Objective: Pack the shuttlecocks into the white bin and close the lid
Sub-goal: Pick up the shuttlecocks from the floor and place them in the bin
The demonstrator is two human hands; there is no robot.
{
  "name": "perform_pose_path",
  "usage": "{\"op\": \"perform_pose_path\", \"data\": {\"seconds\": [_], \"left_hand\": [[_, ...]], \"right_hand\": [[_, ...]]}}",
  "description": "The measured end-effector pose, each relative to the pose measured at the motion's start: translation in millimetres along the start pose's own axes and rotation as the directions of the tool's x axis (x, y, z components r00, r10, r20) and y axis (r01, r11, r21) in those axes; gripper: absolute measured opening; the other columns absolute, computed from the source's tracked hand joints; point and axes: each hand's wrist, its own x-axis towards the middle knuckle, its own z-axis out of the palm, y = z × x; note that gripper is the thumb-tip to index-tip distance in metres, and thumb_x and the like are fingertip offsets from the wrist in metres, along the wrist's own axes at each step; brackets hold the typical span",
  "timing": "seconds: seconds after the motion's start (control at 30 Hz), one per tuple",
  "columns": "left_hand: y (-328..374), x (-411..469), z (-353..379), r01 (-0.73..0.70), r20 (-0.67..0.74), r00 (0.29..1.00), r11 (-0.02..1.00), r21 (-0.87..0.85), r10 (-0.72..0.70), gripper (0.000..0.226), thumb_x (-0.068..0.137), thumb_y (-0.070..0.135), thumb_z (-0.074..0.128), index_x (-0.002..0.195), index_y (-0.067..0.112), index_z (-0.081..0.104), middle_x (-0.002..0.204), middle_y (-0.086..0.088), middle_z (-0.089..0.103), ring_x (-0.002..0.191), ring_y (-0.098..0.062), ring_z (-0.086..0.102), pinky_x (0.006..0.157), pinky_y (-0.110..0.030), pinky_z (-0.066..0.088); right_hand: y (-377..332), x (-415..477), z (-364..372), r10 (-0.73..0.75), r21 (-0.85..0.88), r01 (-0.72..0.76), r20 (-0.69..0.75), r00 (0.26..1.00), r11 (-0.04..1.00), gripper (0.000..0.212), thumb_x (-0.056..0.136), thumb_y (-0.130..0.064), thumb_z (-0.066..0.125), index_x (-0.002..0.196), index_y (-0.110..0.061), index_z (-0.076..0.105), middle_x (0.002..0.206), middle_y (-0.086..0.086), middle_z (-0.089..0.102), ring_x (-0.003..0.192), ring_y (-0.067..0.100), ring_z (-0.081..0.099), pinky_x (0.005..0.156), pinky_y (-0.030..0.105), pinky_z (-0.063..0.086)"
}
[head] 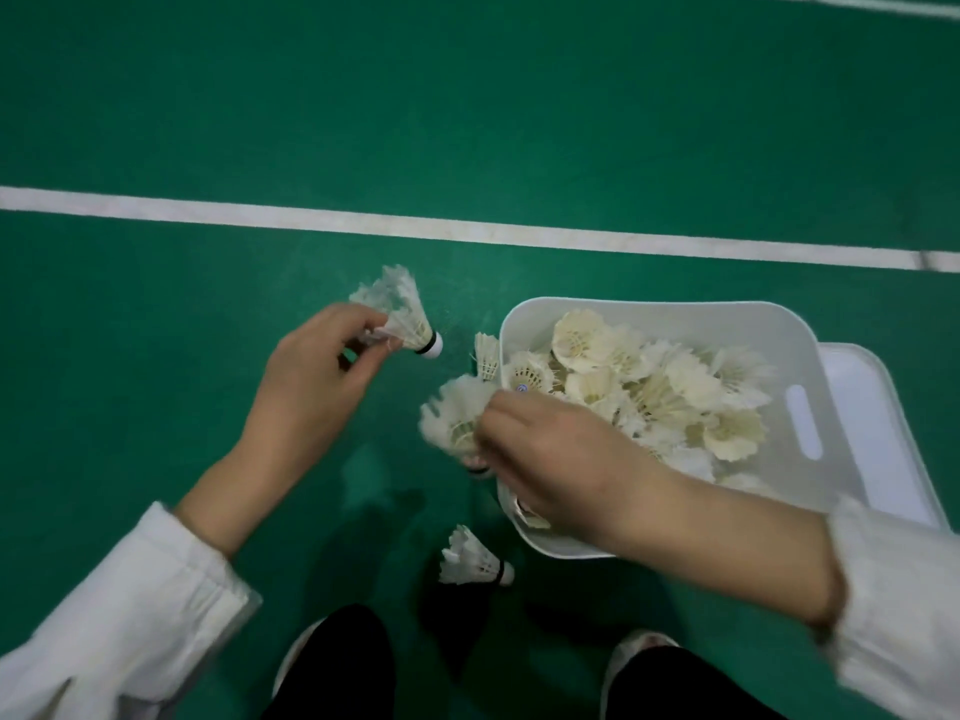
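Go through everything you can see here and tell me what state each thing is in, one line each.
White bin: open, holding many shuttlecocks.
Lid: off, flat on the floor beside the bin.
Left hand: fingers pinching a shuttlecock above the floor.
Right hand: gripping another shuttlecock at the bin's edge.
Loose shuttlecock: lying on its side on the floor, unpacked.
Shuttlecock by the bin: outside the bin, against its wall.

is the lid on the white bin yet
No, the white bin is open and full of shuttlecocks, with the lid lying under its far side.
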Motion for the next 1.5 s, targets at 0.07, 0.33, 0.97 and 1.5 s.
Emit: {"op": "perform_pose_path", "data": {"seconds": [0.07, 0.33, 0.97, 1.5], "left_hand": [[19, 9, 2, -0.086, -0.002, 0.996, 0.996, 0.011, 0.086, 0.008, 0.083, 0.015, 0.067, 0.090, 0.013, 0.064, 0.090, 0.009, 0.056, 0.077, -0.008, 0.052, 0.072, -0.025, 0.045], [64, 18, 42, -0.304, 0.132, 0.949, 0.944, 0.126, 0.288, 0.010, 0.085, 0.021, 0.064, 0.088, 0.012, 0.064, 0.089, 0.005, 0.059, 0.085, -0.012, 0.048, 0.074, -0.023, 0.036], [56, 9, 106, -0.396, 0.315, 0.912, 0.768, 0.503, 0.264, 0.023, 0.084, 0.030, 0.054, 0.079, 0.020, 0.074, 0.081, 0.006, 0.069, 0.092, -0.027, 0.054, 0.081, -0.034, 0.027], [56, 11, 103, -0.398, 0.354, 0.895, 0.843, 0.363, 0.270, 0.029, 0.089, 0.038, 0.048, 0.099, 0.017, 0.065, 0.099, 0.001, 0.064, 0.097, -0.023, 0.053, 0.083, -0.038, 0.038]], "right_hand": [[23, -18, -19, 0.090, 0.043, -0.087, -0.072, 0.993, 0.995, 0.007, 0.083, -0.016, 0.057, 0.080, -0.009, 0.059, 0.077, 0.003, 0.061, 0.064, 0.017, 0.057, 0.056, 0.026, 0.049], [106, -68, -16, 0.490, 0.161, -0.463, -0.276, 0.827, 0.872, 0.009, 0.091, -0.014, 0.055, 0.092, -0.009, 0.062, 0.089, 0.000, 0.059, 0.075, 0.011, 0.050, 0.070, 0.029, 0.045], [159, -66, 5, 0.569, 0.227, -0.523, -0.298, 0.766, 0.822, 0.012, 0.089, -0.018, 0.060, 0.085, -0.008, 0.065, 0.094, 0.005, 0.063, 0.082, 0.024, 0.060, 0.076, 0.043, 0.051], [164, -57, 28, 0.546, 0.016, -0.548, -0.115, 0.830, 0.836, 0.023, 0.093, -0.021, 0.051, 0.102, -0.011, 0.071, 0.107, 0.003, 0.068, 0.101, 0.025, 0.054, 0.088, 0.036, 0.044]]}}
